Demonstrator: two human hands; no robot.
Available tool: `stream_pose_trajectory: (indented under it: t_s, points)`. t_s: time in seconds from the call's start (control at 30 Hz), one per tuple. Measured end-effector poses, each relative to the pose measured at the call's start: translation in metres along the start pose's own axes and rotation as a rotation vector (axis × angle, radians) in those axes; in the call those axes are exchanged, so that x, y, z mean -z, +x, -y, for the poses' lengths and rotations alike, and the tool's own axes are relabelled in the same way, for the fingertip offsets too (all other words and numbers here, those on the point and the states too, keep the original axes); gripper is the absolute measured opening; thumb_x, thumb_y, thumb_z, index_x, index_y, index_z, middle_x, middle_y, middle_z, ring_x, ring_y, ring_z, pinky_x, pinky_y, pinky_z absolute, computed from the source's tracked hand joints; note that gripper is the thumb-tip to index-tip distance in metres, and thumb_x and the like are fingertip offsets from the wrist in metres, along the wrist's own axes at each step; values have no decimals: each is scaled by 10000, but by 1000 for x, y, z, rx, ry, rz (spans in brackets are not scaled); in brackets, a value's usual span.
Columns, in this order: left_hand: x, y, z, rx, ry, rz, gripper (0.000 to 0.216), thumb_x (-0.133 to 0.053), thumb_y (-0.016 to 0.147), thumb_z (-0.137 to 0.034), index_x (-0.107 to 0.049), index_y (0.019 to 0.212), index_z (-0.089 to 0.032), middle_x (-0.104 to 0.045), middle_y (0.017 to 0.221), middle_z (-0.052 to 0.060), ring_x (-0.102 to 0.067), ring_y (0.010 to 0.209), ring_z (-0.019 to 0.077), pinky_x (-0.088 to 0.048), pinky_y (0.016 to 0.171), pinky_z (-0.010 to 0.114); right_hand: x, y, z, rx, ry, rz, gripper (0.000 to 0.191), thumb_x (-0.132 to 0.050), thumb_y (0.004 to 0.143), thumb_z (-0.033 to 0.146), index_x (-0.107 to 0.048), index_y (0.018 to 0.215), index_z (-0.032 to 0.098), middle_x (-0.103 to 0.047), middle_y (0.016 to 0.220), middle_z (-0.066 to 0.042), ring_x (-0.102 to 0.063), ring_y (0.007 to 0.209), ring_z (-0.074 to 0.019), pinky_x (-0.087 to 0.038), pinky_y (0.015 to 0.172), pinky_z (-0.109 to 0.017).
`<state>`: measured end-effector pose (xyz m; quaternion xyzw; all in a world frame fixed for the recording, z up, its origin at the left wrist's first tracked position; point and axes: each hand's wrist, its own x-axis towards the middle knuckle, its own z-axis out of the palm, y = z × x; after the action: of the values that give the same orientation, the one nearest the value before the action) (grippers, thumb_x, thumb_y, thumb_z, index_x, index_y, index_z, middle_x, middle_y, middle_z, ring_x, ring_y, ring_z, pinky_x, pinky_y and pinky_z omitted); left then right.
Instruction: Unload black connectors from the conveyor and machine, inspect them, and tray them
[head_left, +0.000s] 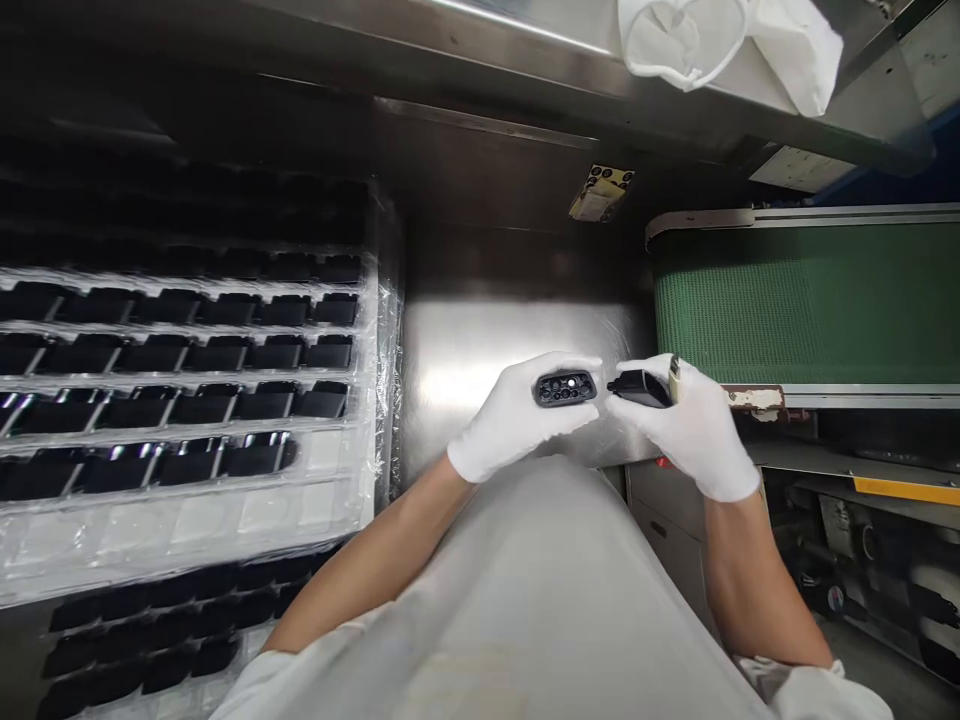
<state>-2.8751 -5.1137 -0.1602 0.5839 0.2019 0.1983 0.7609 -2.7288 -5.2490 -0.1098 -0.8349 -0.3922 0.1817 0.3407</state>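
Both my hands wear white gloves and are held together over the steel worktop (465,350). My left hand (517,420) is closed around a small black plastic part (565,388) with several holes in its face. My right hand (694,425) is closed on a second black part (641,388), its tip close to the first one. A thin pale strip (674,378) shows between the right fingers; I cannot make out what it is.
Clear plastic trays (187,380) full of rows of black parts are stacked at the left. A green conveyor belt (810,310) runs at the right, with machine parts below it. White cloth (720,45) lies on the steel shelf above.
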Motion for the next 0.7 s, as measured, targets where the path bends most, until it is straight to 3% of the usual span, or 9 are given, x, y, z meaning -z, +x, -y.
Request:
stream_pose_trajectory:
  t_s: [0.1,0.17,0.27,0.33,0.47,0.7]
  points:
    - [0,-8,-7,-7,12,67,357,-827,760,-190,-783,1113,-220,-781,1146,63,-741,1043,257,-618,924,380,11,-2,11,165,-216,108,159,-831,768,256,-773,915,269,-718,886,-1,-683,794,-203,-528,683,-330]
    - [0,-13,-9,-36,0,78,355,-851,748,-190,-789,1097,-222,-781,1158,60,-742,1058,259,-625,918,361,12,-4,17,237,-244,136,261,-842,755,241,-766,1002,279,-713,885,1,-676,765,-195,-526,650,-319]
    - [2,-19,-10,-63,23,8,347,-880,723,-186,-799,1059,-224,-789,1124,61,-749,1037,266,-634,899,362,6,-10,23,207,-159,54,415,-900,700,280,-720,1074,267,-734,912,6,-697,769,-197,-550,633,-311]
    - [3,-23,-12,-78,17,-20,343,-904,708,-210,-805,1036,-223,-793,1094,65,-753,1008,267,-637,895,368,3,-14,23,197,-58,12,358,-912,702,320,-713,994,258,-746,933,6,-717,806,-202,-580,664,-315]
    - [3,-27,-15,-144,-18,-9,368,-944,684,-247,-811,1027,-216,-797,1059,75,-757,972,259,-643,883,360,0,-19,21,321,89,-24,237,-883,771,350,-759,956,270,-757,986,-16,-728,893,-220,-619,773,-360]
    - [-6,-26,-23,-202,6,-22,375,-967,652,-252,-820,996,-220,-804,1032,63,-761,958,271,-648,883,377,10,-20,22,380,90,-45,295,-923,720,429,-803,959,303,-754,955,-18,-719,870,-222,-623,784,-377]
